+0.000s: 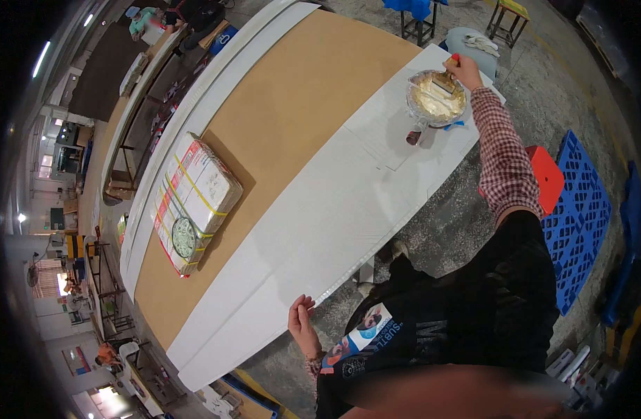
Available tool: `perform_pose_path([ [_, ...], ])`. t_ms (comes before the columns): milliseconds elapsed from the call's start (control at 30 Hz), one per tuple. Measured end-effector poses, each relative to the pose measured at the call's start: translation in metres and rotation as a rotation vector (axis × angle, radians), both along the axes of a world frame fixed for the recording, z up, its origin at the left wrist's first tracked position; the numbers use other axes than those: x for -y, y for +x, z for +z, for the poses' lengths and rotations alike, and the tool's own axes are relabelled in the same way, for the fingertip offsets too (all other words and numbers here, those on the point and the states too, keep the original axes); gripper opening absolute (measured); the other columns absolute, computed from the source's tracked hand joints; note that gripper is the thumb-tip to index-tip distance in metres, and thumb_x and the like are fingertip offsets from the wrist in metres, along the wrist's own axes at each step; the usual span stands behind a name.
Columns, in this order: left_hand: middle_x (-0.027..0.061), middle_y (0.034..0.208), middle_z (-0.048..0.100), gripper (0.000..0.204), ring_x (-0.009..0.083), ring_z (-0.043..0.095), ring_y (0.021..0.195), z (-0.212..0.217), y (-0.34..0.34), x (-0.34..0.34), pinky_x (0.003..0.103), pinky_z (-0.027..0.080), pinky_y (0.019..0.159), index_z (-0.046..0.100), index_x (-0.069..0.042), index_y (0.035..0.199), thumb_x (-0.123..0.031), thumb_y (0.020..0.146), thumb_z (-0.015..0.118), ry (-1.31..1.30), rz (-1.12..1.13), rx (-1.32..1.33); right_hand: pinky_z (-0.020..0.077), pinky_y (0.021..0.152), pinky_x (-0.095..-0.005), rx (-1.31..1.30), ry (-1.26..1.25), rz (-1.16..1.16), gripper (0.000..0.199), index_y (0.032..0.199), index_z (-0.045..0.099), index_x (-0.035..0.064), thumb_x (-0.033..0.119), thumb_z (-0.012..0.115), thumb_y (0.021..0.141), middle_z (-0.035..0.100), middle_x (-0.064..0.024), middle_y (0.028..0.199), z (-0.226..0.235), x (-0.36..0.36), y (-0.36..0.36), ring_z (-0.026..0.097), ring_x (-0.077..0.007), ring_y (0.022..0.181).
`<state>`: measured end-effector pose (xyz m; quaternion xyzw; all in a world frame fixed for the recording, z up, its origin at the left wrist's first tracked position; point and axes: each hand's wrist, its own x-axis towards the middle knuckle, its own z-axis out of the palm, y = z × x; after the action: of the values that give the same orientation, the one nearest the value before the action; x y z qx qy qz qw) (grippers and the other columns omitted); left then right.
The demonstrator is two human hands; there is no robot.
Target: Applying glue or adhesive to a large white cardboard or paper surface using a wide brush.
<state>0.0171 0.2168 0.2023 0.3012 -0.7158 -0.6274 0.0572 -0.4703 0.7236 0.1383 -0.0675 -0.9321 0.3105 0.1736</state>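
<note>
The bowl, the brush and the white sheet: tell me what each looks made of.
Bowl: seemingly clear plastic or glass, glossy, its contents showing through the wall. Brush, held by the right hand: pale bristles, red handle tip; material unclear. White sheet under the left hand: matte, flat, with crease lines, likely card or board.

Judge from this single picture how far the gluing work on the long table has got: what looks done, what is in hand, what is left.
Done: a white sheet lies flat beside brown board, and a strapped bundle sits on it. In hand: the right hand holds a brush in the bowl of pale paste; the left hand rests on the sheet's edge. Left: no paste shows on the sheet, so spreading seems not yet begun.
</note>
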Motion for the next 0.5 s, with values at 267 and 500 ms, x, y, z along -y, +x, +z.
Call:
perform_pose_path([
  [267,0.0113,0.104,0.062,0.032,0.0190,0.059,0.094,-0.009,-0.011,0.001,0.031,0.046,0.081,0.056,-0.001,0.115,-0.024,0.095,0.046,-0.011,-0.030,0.027,0.0490,0.046,-0.0226,0.171,-0.306,0.278,0.037,0.082,0.060,-0.0017,0.034,0.069,0.080,0.062,-0.0071,0.068,0.014,-0.022,-0.011,0.059,-0.0091,0.052],
  [500,0.0090,0.117,0.056,0.029,0.0174,0.049,0.111,-0.047,0.010,0.030,0.030,0.036,0.095,0.056,0.001,0.115,-0.018,0.095,0.046,-0.308,0.033,0.016,0.0521,0.056,-0.0195,0.184,-0.190,0.313,0.043,0.095,0.061,-0.0004,0.040,0.065,0.082,0.063,-0.0046,0.080,-0.019,-0.073,-0.045,0.061,-0.0080,0.063],
])
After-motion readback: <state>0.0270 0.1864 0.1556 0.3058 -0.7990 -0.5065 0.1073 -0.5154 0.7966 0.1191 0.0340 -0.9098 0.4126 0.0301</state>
